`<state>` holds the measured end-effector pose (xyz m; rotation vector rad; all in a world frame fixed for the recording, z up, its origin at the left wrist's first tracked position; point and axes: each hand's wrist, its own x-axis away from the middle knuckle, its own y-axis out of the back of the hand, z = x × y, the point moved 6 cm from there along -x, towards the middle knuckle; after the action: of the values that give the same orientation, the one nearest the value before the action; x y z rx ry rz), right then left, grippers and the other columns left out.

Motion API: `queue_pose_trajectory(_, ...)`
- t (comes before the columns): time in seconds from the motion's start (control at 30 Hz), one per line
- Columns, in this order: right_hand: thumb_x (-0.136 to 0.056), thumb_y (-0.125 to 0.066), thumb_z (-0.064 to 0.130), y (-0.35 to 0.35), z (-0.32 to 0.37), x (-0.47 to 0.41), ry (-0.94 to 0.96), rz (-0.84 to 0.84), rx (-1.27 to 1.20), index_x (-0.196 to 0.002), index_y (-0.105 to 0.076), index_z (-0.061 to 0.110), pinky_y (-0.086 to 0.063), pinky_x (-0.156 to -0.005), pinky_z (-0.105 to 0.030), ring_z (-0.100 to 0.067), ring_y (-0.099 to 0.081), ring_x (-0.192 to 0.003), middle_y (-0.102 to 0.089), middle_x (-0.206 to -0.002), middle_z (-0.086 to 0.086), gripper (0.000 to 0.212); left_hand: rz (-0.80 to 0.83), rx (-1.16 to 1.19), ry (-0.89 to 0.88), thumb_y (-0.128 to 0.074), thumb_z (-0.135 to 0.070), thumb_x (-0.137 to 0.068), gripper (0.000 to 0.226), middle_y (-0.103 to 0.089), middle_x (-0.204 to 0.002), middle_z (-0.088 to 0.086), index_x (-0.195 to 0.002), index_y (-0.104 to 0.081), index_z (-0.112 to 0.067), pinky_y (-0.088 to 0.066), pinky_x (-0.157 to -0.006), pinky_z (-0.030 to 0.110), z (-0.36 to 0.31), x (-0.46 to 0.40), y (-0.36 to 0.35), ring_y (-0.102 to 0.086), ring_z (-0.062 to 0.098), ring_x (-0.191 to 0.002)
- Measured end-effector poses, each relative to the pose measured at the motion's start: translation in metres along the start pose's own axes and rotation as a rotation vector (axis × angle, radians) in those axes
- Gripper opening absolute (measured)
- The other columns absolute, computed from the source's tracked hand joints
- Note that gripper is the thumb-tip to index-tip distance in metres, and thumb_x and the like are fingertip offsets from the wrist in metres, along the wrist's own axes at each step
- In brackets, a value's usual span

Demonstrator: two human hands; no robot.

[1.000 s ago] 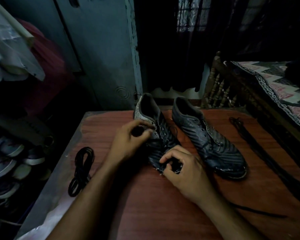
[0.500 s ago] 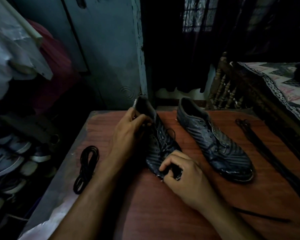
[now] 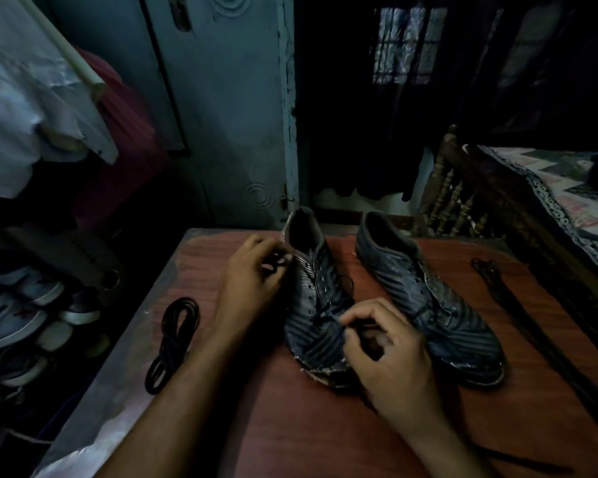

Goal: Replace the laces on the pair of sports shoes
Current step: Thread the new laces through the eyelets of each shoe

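Two dark striped sports shoes stand side by side on a reddish wooden table point(image 3: 290, 426), toes toward me. My left hand point(image 3: 256, 281) is beside the left shoe point(image 3: 311, 294) near its collar, with its fingers curled round a dark lace end. My right hand point(image 3: 387, 353) sits over that shoe's toe and pinches a lace near the lowest eyelets. The right shoe point(image 3: 428, 298) is untouched. A coiled black lace point(image 3: 173, 339) lies on the table to the left. Another long dark lace point(image 3: 518, 312) stretches along the table's right side.
A shoe rack point(image 3: 25, 315) with several pairs stands low on the left. A grey cupboard door point(image 3: 221, 115) is behind the table. A wooden bed frame point(image 3: 453, 194) with a patterned cover lies at the right. Clothes point(image 3: 32, 98) hang at the upper left.
My left hand has shifted from the shoe's tongue toward its collar side, drawing the lace end out. My right hand stays at the toe, now pinching the lace. The view moved slightly.
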<state>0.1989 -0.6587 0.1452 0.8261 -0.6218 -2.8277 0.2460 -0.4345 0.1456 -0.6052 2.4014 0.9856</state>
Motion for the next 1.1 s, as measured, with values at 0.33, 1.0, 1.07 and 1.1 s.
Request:
queue_pose_trajectory(0.33, -0.098, -0.060, 0.032, -0.018, -0.020, -0.056, 0.067, 0.520, 0.676, -0.105, -0.057, 0.025, -0.042, -0.095, -0.032, -0.015, -0.046, -0.109, -0.048, -0.110, 0.007, 0.011, 0.054, 0.141, 0.013, -0.071, -0.010, -0.090, 0.020, -0.058, -0.110, -0.004, -0.109, -0.068, -0.016, -0.051, -0.086, 0.012, -0.003, 0.008, -0.013, -0.062, 0.001, -0.097)
queue_pose_trajectory(1.0, -0.104, -0.051, 0.024, 0.014, 0.102, -0.076, -0.348, 0.632, -0.235, -0.078, -0.065, 0.009, -0.044, -0.062, -0.023, -0.027, -0.053, -0.072, -0.059, -0.077, -0.017, 0.033, 0.208, -0.044, -0.070, -0.069, -0.024, -0.091, 0.039, -0.054, -0.131, -0.005, -0.129, -0.061, -0.033, -0.051, -0.098, 0.043, 0.002, 0.017, -0.037, -0.054, 0.020, -0.117)
queue_pose_trajectory(1.07, -0.103, -0.054, 0.024, 0.015, 0.113, -0.087, -0.308, 0.453, -0.365, -0.081, -0.070, 0.010, -0.043, -0.066, -0.027, -0.026, -0.052, -0.077, -0.061, -0.084, -0.014, 0.030, 0.198, -0.055, -0.081, -0.069, -0.023, -0.092, 0.037, -0.054, -0.131, -0.004, -0.128, -0.064, -0.029, -0.050, -0.098, 0.040, 0.003, 0.019, -0.036, -0.054, 0.020, -0.118)
queue_pose_trajectory(1.1, -0.102, -0.055, 0.023, 0.018, 0.122, -0.094, -0.279, 0.374, -0.402, -0.082, -0.073, 0.013, -0.042, -0.067, -0.027, -0.024, -0.052, -0.077, -0.062, -0.085, -0.011, 0.029, 0.197, -0.053, -0.084, -0.068, -0.023, -0.093, 0.036, -0.054, -0.132, -0.004, -0.128, -0.065, -0.028, -0.050, -0.098, 0.038, 0.001, 0.017, -0.035, -0.054, 0.019, -0.118)
